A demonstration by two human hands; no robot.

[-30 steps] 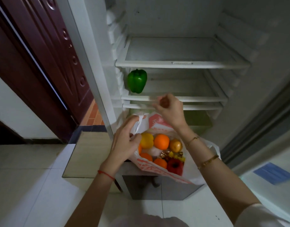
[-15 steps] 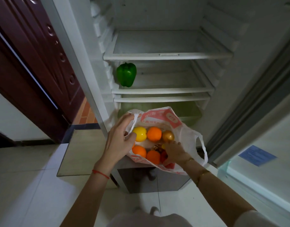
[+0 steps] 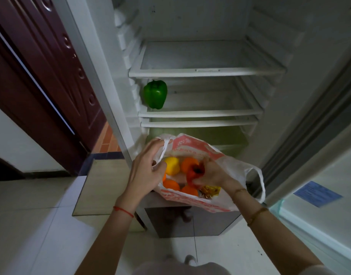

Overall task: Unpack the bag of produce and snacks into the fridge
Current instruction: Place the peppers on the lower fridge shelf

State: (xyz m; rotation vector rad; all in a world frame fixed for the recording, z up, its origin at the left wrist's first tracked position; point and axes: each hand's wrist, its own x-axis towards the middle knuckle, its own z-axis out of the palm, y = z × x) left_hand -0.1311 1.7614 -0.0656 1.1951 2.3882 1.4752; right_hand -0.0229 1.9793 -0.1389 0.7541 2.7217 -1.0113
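The plastic bag (image 3: 226, 165) rests open on the lower cabinet top (image 3: 150, 201) at the fridge's front edge. The right hand (image 3: 212, 173) grips a red pepper (image 3: 194, 172) just above the bag's contents. The left hand (image 3: 146, 171) pinches the bag's left handle (image 3: 163, 149). Inside lie a yellow pepper (image 3: 171, 165), oranges (image 3: 170, 184) and a yellow snack packet (image 3: 211, 190). A green pepper (image 3: 155, 94) stands at the middle shelf's (image 3: 200, 114) left front corner.

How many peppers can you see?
3. The green pepper sits on the fridge's middle shelf, at its left end. The yellow pepper lies in the bag. The red pepper is gripped by the right hand. More may be hidden underneath.
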